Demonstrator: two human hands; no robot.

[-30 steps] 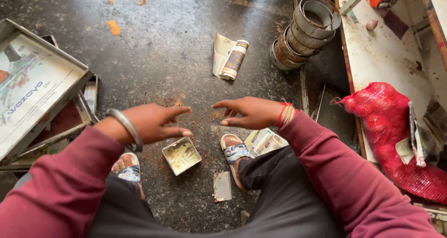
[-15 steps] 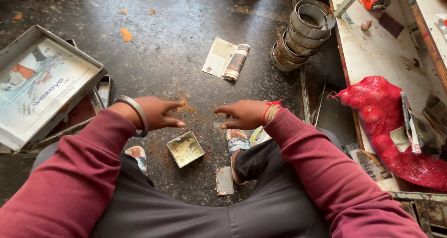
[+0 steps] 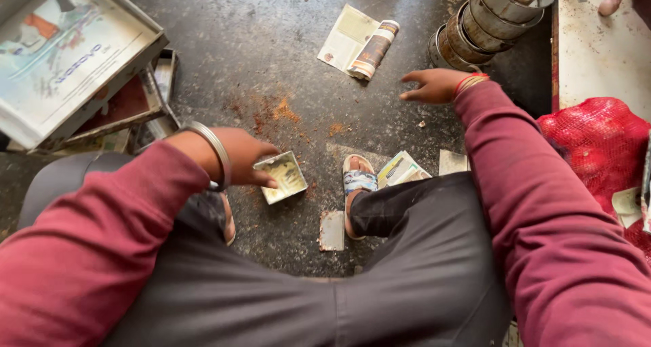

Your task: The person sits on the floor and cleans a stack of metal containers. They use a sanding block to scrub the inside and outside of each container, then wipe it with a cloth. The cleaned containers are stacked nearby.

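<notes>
Two hands are seen above a dark floor. A small square tin (image 3: 281, 177) between the feet is gripped at its edge by the left hand (image 3: 239, 156). The right hand (image 3: 434, 85), fingers loosely spread and empty, is held near stacked metal rings (image 3: 488, 18) and a rolled paper (image 3: 373, 49).

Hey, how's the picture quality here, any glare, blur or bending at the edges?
Head view: daylight glares off the white shelf top at upper right; the right hand near the stacked metal tins is slightly motion-blurred; the left hand on the small square tin is sharper; wide-angle lens bends the edges.
</notes>
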